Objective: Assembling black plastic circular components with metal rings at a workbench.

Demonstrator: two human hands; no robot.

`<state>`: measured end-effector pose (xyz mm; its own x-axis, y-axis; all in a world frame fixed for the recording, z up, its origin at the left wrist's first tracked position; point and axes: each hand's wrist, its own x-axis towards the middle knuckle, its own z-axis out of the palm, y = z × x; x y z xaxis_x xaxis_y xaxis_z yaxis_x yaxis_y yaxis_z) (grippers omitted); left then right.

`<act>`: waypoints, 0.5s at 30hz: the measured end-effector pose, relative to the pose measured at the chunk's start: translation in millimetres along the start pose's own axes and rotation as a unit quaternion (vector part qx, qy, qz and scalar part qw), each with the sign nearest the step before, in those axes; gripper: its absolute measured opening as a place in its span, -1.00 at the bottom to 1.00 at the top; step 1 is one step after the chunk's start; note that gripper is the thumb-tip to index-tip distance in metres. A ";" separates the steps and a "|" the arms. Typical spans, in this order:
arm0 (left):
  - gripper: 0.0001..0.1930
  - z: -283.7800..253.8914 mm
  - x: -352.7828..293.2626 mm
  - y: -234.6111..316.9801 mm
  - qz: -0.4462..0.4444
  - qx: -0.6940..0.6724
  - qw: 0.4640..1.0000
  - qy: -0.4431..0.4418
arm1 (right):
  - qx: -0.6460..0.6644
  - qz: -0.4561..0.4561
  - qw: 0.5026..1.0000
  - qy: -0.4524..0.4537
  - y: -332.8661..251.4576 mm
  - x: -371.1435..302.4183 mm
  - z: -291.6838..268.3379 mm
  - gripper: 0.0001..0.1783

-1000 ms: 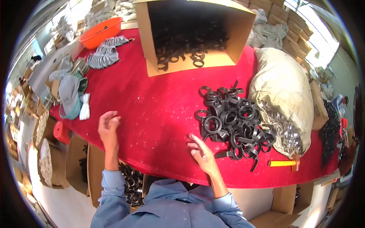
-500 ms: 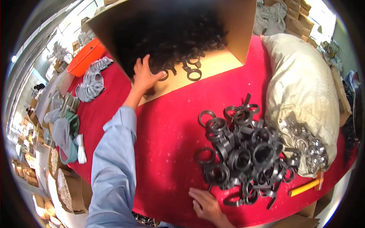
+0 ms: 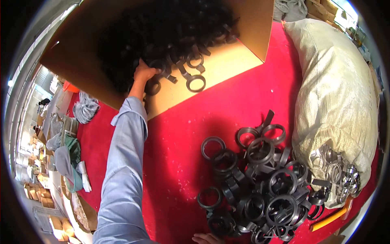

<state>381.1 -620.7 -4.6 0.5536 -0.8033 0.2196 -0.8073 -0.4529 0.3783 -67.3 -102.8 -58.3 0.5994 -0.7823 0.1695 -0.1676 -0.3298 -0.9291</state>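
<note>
My left hand (image 3: pixel 143 74) reaches into the cardboard box (image 3: pixel 246 57), at the near left part of a heap of black plastic ring clamps (image 3: pixel 170 30). The thumb points right against the clamps, while the other fingers are lost in the dark pile, so its grip is unclear. At the lower edge, only part of my right hand (image 3: pixel 207 238) shows, lying on the red cloth with fingers stretched out. It is just left of the near end of a loose pile of black ring clamps (image 3: pixel 256 207) and appears to hold nothing.
A full pale woven sack (image 3: pixel 337 97) lies along the right side. Shiny metal rings (image 3: pixel 337 171) rest against it, above a yellow-handled tool (image 3: pixel 329 219). Grey rings (image 3: pixel 86 107) and a grey cap (image 3: pixel 65 162) lie at the left of the red cloth (image 3: pixel 174 171).
My left hand has gone deeper into the box, from spread fingers above the clamps to fingers among them. My right hand has dropped mostly out of view, and the whole view has shifted.
</note>
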 end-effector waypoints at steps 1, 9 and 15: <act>0.18 -5.0 -4.6 -6.6 0.018 0.001 1.000 0.011 | 0.022 0.014 1.000 0.005 -2.3 -0.1 1.3 -0.59; -0.53 -28.2 -93.7 -24.0 0.156 0.050 0.986 0.021 | -0.042 -0.027 0.999 0.016 -7.5 9.1 5.2 -0.59; -0.60 -60.7 -200.6 -25.9 0.273 0.021 0.957 -0.094 | -0.083 -0.049 0.994 0.044 -14.3 14.4 6.5 -0.68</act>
<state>303.4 -424.3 -3.9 0.0034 -0.9782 0.2076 -0.9755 0.0424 0.2159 -51.2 -105.9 -44.7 0.5498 -0.7827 0.2917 -0.2428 -0.4839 -0.8408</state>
